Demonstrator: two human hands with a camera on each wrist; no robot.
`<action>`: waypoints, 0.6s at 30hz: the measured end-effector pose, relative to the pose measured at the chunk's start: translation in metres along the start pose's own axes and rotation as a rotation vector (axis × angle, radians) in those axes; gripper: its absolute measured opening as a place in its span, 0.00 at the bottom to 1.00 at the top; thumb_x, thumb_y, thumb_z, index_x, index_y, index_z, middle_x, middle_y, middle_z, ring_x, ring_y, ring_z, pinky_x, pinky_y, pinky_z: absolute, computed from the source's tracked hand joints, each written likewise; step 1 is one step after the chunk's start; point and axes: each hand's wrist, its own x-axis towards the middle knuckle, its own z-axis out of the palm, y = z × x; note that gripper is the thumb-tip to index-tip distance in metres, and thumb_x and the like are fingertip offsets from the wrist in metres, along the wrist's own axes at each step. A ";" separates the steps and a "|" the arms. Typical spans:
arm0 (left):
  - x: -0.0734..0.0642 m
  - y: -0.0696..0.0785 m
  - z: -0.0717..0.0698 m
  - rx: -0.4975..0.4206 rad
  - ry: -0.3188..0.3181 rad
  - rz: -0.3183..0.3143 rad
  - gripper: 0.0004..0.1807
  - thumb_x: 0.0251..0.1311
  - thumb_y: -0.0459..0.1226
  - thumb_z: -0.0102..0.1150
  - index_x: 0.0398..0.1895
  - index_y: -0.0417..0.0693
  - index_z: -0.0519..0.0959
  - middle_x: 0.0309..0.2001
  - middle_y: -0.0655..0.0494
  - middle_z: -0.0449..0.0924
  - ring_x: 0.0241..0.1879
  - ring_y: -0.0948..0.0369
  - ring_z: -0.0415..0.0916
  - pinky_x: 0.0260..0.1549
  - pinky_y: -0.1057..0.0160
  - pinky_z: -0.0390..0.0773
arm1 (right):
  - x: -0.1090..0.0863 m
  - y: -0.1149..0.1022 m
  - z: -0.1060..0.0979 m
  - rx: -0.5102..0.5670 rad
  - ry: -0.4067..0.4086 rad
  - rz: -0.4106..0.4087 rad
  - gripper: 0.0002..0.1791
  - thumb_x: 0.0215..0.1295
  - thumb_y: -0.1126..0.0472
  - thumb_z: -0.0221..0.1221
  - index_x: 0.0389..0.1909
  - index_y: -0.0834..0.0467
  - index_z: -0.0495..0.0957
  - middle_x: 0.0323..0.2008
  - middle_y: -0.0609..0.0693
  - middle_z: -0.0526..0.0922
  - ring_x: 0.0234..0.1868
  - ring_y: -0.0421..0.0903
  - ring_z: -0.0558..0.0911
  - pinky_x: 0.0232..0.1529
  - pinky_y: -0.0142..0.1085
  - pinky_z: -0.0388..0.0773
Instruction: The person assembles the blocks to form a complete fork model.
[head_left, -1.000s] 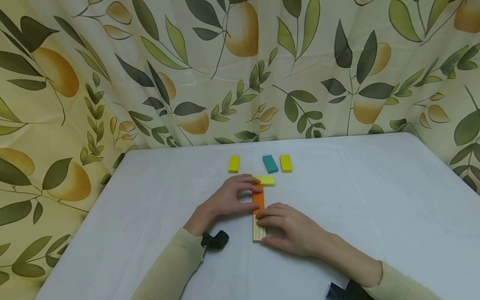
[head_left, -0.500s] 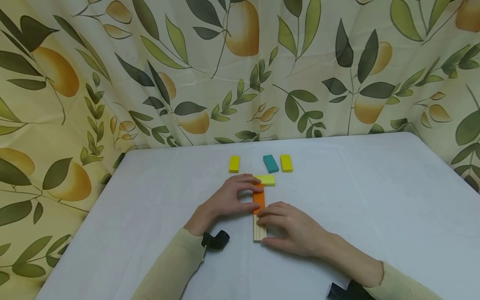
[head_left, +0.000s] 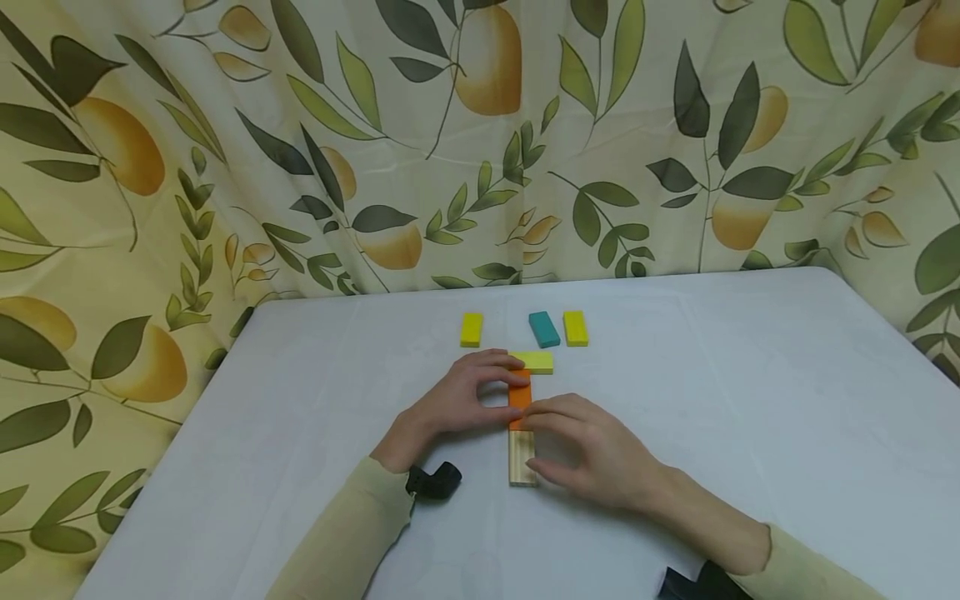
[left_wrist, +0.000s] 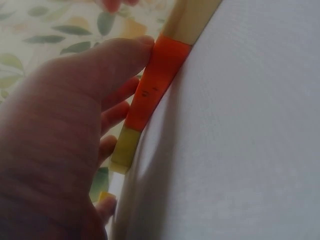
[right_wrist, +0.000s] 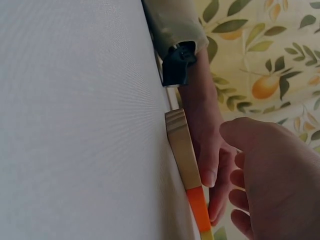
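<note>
So the orange block [head_left: 519,398] is the anchor here: a flat little rectangle, bright orange, matte, lying lengthwise on the white table [head_left: 750,400], with a couple of tiny dark marks on its side in the left wrist view. It's the middle piece of a T: a plain wooden block [head_left: 521,458] with visible grain butts against its near end, and a pale yellow-green block [head_left: 536,361] lies crosswise touching its far end. The left hand [head_left: 457,400] sits just left of the orange block, fingers curled in a loose C, fingertips on the far end where orange meets yellow-green and thumb pressing the orange block's left side, so it's pinching that piece. The right hand [head_left: 592,450] is just right of it, fingers reaching onto the orange block's near end at the seam with the wooden one, thumb down by the wooden block's right side; the fingers are only gently bent, and I can't tell whether they really grip or just rest there. Further back from the orange block are three loose pieces: a yellow block [head_left: 471,329] to the back left, then a teal block [head_left: 543,328] and another yellow block [head_left: 575,327] side by side to the back right. A leaf-and-fruit curtain [head_left: 480,125] hangs behind it all.
</note>
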 end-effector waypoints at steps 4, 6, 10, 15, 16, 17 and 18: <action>0.001 0.000 0.001 0.011 -0.005 -0.003 0.21 0.60 0.47 0.71 0.56 0.56 0.85 0.64 0.64 0.75 0.72 0.61 0.58 0.72 0.50 0.54 | 0.000 0.001 -0.002 -0.011 0.003 0.033 0.25 0.55 0.59 0.74 0.55 0.54 0.83 0.55 0.44 0.81 0.57 0.43 0.78 0.57 0.42 0.78; 0.001 0.001 0.001 0.013 -0.007 -0.004 0.21 0.60 0.47 0.70 0.56 0.56 0.85 0.64 0.64 0.75 0.72 0.61 0.58 0.72 0.50 0.54 | 0.000 0.002 -0.003 -0.020 0.002 0.059 0.26 0.55 0.58 0.75 0.56 0.54 0.83 0.56 0.44 0.81 0.58 0.43 0.77 0.57 0.42 0.78; 0.001 0.001 0.000 0.013 -0.009 -0.009 0.21 0.60 0.47 0.70 0.56 0.55 0.85 0.64 0.63 0.75 0.71 0.60 0.58 0.72 0.50 0.54 | 0.001 0.004 -0.006 -0.027 -0.004 0.112 0.27 0.55 0.57 0.75 0.57 0.54 0.82 0.57 0.46 0.81 0.60 0.44 0.76 0.58 0.44 0.78; 0.000 0.002 0.000 0.004 -0.009 -0.012 0.20 0.60 0.47 0.70 0.56 0.55 0.85 0.64 0.63 0.75 0.72 0.60 0.58 0.72 0.49 0.54 | 0.003 0.007 -0.010 -0.022 -0.020 0.160 0.27 0.56 0.58 0.74 0.57 0.56 0.81 0.58 0.47 0.80 0.61 0.45 0.75 0.59 0.47 0.76; 0.000 0.002 0.000 0.003 -0.009 -0.010 0.20 0.60 0.47 0.70 0.56 0.55 0.85 0.64 0.62 0.75 0.72 0.60 0.59 0.71 0.49 0.54 | 0.004 0.007 -0.011 -0.018 -0.023 0.172 0.27 0.56 0.58 0.74 0.58 0.56 0.81 0.59 0.47 0.80 0.62 0.46 0.75 0.60 0.48 0.76; 0.000 0.002 0.000 0.000 -0.010 -0.010 0.20 0.60 0.47 0.70 0.56 0.55 0.85 0.64 0.62 0.75 0.72 0.59 0.59 0.71 0.49 0.54 | 0.005 0.007 -0.012 -0.014 -0.026 0.184 0.27 0.57 0.58 0.74 0.58 0.56 0.81 0.59 0.48 0.79 0.62 0.46 0.75 0.60 0.49 0.75; 0.001 0.002 0.000 -0.001 -0.010 -0.011 0.20 0.60 0.47 0.70 0.56 0.55 0.85 0.65 0.62 0.75 0.72 0.60 0.59 0.71 0.49 0.54 | 0.006 0.008 -0.013 -0.013 -0.027 0.196 0.27 0.57 0.58 0.74 0.58 0.56 0.81 0.60 0.48 0.79 0.63 0.46 0.74 0.61 0.50 0.75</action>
